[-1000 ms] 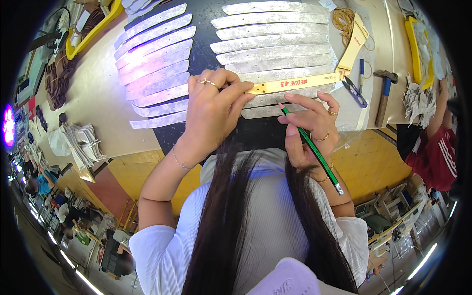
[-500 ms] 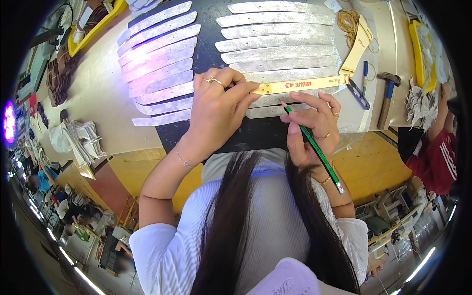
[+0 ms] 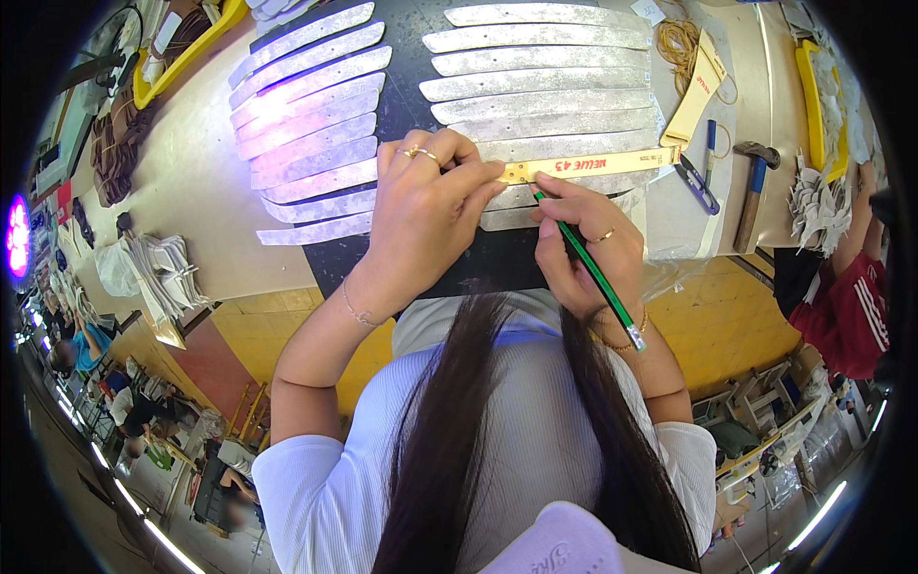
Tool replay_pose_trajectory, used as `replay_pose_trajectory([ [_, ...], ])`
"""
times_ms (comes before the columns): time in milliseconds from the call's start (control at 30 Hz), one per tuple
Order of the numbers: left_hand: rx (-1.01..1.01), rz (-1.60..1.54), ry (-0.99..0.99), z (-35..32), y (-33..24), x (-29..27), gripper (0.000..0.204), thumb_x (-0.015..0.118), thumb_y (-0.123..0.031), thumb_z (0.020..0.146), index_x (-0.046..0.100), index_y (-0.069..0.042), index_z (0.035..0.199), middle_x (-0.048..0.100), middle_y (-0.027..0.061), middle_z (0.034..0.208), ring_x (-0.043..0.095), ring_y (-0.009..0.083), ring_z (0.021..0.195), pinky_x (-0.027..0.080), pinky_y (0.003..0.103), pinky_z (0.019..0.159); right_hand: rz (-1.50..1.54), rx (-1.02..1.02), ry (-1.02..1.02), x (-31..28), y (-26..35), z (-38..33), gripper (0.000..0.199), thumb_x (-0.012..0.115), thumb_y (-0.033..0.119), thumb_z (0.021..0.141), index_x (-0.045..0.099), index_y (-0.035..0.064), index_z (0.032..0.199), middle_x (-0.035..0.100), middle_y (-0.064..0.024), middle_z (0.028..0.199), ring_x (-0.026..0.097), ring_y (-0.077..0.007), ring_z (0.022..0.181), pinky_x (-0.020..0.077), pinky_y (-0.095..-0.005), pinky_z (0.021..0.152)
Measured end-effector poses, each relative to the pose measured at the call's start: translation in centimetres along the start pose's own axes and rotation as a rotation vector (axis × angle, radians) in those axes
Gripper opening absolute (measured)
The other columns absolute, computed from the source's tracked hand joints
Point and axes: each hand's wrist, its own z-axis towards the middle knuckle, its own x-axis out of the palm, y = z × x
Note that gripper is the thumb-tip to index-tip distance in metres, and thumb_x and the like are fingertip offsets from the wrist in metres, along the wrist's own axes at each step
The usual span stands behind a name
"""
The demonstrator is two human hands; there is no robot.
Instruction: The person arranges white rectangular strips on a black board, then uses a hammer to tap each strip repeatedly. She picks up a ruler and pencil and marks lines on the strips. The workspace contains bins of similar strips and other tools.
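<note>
Both hands are busy on one strip. Her left hand (image 3: 426,206) lies flat with the fingers spread a bit, pressing down on the near end of a yellow template strip (image 3: 593,165), which looks like it's there to pin it so it can't slide. Her right hand (image 3: 583,244) is curled around a green pencil (image 3: 588,268) in a normal writing grip, with the tip right against the template's lower edge, so the edge works as a guide for the line.

That template sits on top of a silvery strip (image 3: 564,187) on the dark mat (image 3: 402,105) in the middle of the bench (image 3: 191,191), just in front of her. More silvery strips are fanned out in two neat stacks, one to the left (image 3: 306,124) and one further back (image 3: 545,81), laid side by side so each one's easy to grab.

Off to the right, a hammer (image 3: 751,187) and a blue-handled tool (image 3: 698,182) are parked within reach, with a second tan template (image 3: 698,86) beside them. A person in a red top (image 3: 846,297) works at the far right.
</note>
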Motion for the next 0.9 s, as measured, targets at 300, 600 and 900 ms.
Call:
replay_pose_trajectory([
  [300, -0.002, 0.014, 0.017, 0.2, -0.2, -0.1, 0.01, 0.077, -0.015, 0.078, 0.073, -0.012, 0.087, 0.056, 0.0002, 0.084, 0.053, 0.0197, 0.081, 0.035, 0.036, 0.078, -0.147, -0.081, 0.018, 0.0, 0.3, 1.0, 0.023, 0.071, -0.001, 0.071, 0.064, 0.0015, 0.092, 0.071, -0.0156, 0.094, 0.071, -0.0316, 0.081, 0.0564, -0.0377, 0.074],
  [600, 0.001, 0.035, 0.023, 0.2, -0.3, -0.3, 0.014, 0.08, -0.014, 0.077, 0.076, -0.011, 0.09, 0.058, -0.0002, 0.085, 0.053, 0.0184, 0.081, 0.035, 0.035, 0.078, -0.042, 0.047, 0.042, -0.6, 0.8, 0.9, 0.019, 0.067, -0.003, 0.076, 0.064, 0.001, 0.094, 0.072, -0.0133, 0.088, 0.071, -0.0296, 0.082, 0.0557, -0.0376, 0.076],
  [900, -0.014, 0.023, -0.053, 0.5, 0.2, -0.5, 0.019, 0.081, -0.016, 0.077, 0.077, -0.011, 0.095, 0.06, 0.0007, 0.087, 0.055, 0.0191, 0.085, 0.037, 0.034, 0.077, 0.081, -0.229, -0.135, -1.1, -0.2, 1.3, 0.024, 0.064, -0.001, 0.08, 0.061, 0.0025, 0.103, 0.07, -0.0121, 0.089, 0.069, -0.0296, 0.083, 0.0506, -0.0419, 0.083],
])
